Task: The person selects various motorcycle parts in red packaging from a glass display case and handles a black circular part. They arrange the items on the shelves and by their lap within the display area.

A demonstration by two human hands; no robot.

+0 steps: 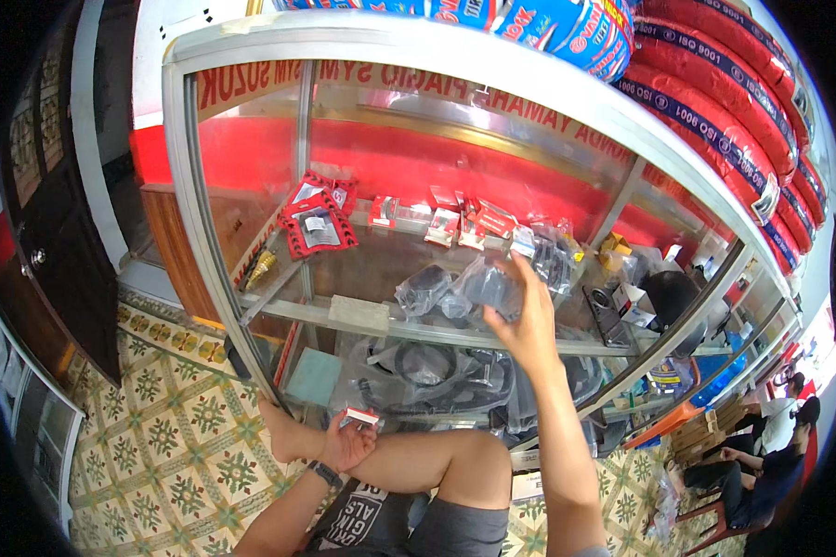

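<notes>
My left hand (350, 444) rests by my raised bare leg (425, 459), palm up, with a small red and white box (361, 416) in its fingers. My right hand (531, 326) reaches into a glass display case, thumb and fingers around a dark part in a clear plastic bag (484, 284) above the middle shelf. Just left of it lies another bagged dark part (423, 289). Small red and white boxes (443, 227) stand behind, near a white box (522, 241) beyond my fingertips. More bagged dark parts (554, 261) sit to the right.
The case's metal frame (212, 209) surrounds the opening. Red packets (319, 223) and a grey block (359, 315) sit on the middle shelf (299, 310). Large bagged parts (425, 369) fill the shelf below. Wrapped tires (710, 118) are stacked at upper right. Two people (766, 452) sit at right.
</notes>
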